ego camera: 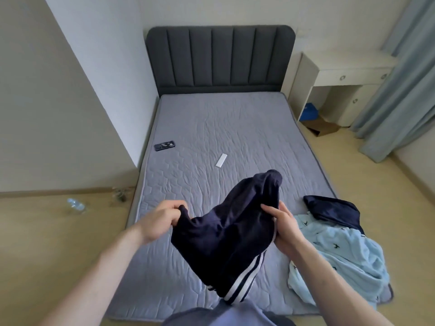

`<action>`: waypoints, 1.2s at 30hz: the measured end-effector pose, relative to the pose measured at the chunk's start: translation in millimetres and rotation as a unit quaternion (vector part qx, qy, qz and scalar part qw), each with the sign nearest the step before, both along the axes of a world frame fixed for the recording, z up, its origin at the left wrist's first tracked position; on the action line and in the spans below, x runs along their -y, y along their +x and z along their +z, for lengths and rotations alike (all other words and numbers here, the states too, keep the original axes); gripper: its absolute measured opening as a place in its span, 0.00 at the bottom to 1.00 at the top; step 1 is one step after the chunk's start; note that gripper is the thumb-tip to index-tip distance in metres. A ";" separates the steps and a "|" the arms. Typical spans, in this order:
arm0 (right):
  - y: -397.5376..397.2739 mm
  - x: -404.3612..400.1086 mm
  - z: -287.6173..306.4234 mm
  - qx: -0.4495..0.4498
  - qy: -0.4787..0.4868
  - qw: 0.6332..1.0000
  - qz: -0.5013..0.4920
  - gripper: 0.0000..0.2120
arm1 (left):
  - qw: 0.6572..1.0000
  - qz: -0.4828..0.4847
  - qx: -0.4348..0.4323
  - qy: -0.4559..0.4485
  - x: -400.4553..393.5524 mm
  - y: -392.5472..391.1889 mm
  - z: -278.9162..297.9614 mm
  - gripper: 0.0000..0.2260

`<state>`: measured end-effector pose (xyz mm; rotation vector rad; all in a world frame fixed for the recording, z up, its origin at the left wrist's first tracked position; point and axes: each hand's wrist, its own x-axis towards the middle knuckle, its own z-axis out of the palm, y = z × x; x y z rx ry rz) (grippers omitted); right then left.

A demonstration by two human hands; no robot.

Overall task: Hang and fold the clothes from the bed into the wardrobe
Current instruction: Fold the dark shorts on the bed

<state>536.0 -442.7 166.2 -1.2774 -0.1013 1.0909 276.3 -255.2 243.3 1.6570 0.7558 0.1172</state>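
Observation:
I hold a dark navy garment with white side stripes (226, 241) above the foot of the grey quilted bed (211, 137). My left hand (162, 220) pinches its left edge. My right hand (286, 227) grips its right edge, fingers curled round the cloth. The garment hangs between them, one end rising toward the bed's middle. On the bed's near right corner lie a light blue patterned garment (339, 257) and another dark navy garment (332, 210) partly on top of it. No wardrobe is in view.
A dark phone (164, 145) and a small white flat object (221, 160) lie on the mattress. A plastic bottle (76, 205) lies on the floor at left. A white desk (339, 78) and blue-grey curtains (404, 90) stand at right.

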 end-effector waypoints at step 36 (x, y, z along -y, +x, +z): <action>-4.8 31.7 50.2 0.490 -0.141 0.822 0.255 0.14 | 0.924 -0.141 -0.156 0.319 -6.7 29.7 -19.6 0.31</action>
